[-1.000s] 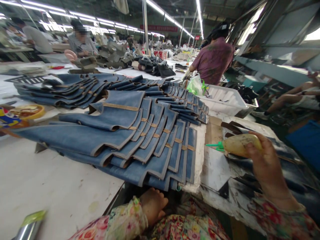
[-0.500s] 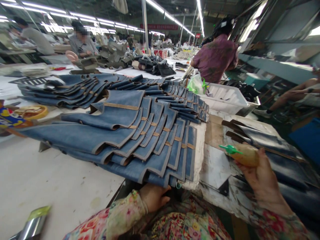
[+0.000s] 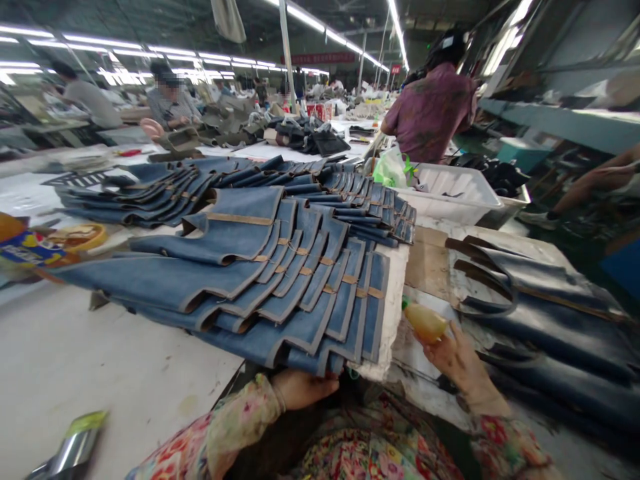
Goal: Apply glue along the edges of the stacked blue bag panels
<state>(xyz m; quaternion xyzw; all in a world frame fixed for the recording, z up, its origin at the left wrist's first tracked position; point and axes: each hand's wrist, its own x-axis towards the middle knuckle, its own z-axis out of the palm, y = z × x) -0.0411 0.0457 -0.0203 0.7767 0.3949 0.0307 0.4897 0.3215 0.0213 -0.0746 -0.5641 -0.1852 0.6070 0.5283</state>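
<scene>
My right hand (image 3: 453,357) is closed round a small yellowish squeeze bottle (image 3: 425,321) with a green nozzle, whose tip reaches the right edge of a fanned stack of blue cut pieces (image 3: 280,280). Tan strips run across those pieces. My left hand (image 3: 303,388) sits under the near edge of the stack with its fingers curled against the bottom pieces. Both arms wear floral sleeves. The stack lies on a white padded board (image 3: 397,300).
Dark blue pieces (image 3: 540,313) lie on the stained bench to the right. A second fanned stack (image 3: 160,183) lies farther back, with a white bin (image 3: 455,193) and a person in a purple shirt (image 3: 430,113) beyond. A metal can (image 3: 70,450) stands near left.
My right hand brought the bottle down and left, from above the right bench to the stack's right edge. My left hand slid forward under the stack's near edge.
</scene>
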